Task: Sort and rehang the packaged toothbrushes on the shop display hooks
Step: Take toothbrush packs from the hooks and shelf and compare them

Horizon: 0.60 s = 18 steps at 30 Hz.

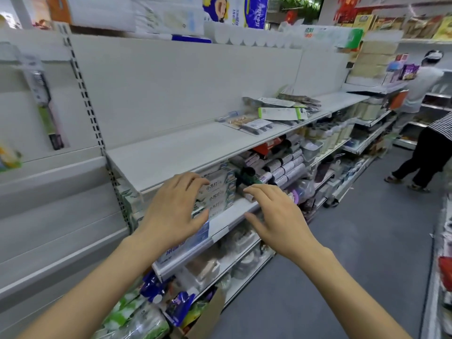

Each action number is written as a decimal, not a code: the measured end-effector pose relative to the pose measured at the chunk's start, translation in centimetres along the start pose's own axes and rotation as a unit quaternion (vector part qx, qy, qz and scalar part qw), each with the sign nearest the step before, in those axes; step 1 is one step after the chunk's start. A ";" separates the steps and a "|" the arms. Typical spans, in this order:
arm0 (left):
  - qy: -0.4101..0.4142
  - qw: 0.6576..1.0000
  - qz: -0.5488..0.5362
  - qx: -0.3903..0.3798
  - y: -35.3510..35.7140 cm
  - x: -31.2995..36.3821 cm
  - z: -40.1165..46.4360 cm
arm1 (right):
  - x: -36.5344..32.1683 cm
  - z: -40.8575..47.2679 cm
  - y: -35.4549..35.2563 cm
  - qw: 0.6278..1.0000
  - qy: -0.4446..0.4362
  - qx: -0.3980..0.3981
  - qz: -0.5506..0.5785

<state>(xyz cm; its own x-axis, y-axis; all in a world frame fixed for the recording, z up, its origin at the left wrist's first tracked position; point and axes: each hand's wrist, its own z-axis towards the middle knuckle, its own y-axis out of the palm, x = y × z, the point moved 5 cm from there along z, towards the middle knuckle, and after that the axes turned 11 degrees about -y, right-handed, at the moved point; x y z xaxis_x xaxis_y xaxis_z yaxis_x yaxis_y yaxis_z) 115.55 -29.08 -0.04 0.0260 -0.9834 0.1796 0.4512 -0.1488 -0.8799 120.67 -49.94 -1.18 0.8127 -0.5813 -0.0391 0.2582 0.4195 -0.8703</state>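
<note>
Both hands empty: left hand (171, 206) & right hand (276, 216) spread, fingers apart, nothing gripped. Packaged toothbrushes (274, 113) lie piled on upper shelf (171, 155), well ahead. Recommend reaching fwd, lifting one pkg by its card top.

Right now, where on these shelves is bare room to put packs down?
The top shelf is bare from its left upright to the pile of toothbrush packs. Right of the pile it is bare again. The shelf below is crowded: toothpaste boxes and rolls, with only a small gap between the left hand and right hand.
</note>
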 end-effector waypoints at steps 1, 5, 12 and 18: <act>0.000 1.000 -0.002 -0.001 0.8 0.2 1.2 | 1.2 0.5 0.5 1.000 0.002 -0.002 0.001; 0.002 1.000 -0.007 0.007 4.2 0.6 7.0 | 6.5 3.0 2.5 1.000 0.005 -0.011 -0.003; 0.009 0.999 -0.037 0.012 9.3 2.5 18.5 | 16.4 8.9 4.1 0.999 0.025 -0.029 -0.025; 0.003 1.000 -0.026 -0.012 13.1 3.8 26.0 | 23.9 12.2 5.0 0.997 0.037 -0.039 -0.050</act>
<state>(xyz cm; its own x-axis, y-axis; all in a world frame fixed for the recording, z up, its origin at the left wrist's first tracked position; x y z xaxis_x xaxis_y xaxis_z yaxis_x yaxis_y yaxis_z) 144.76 -32.05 0.53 -0.0029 -0.9747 0.2234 0.4302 -0.2029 -0.8796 147.78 -53.21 -0.48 0.7440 -0.6680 0.0156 0.2919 0.3039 -0.9069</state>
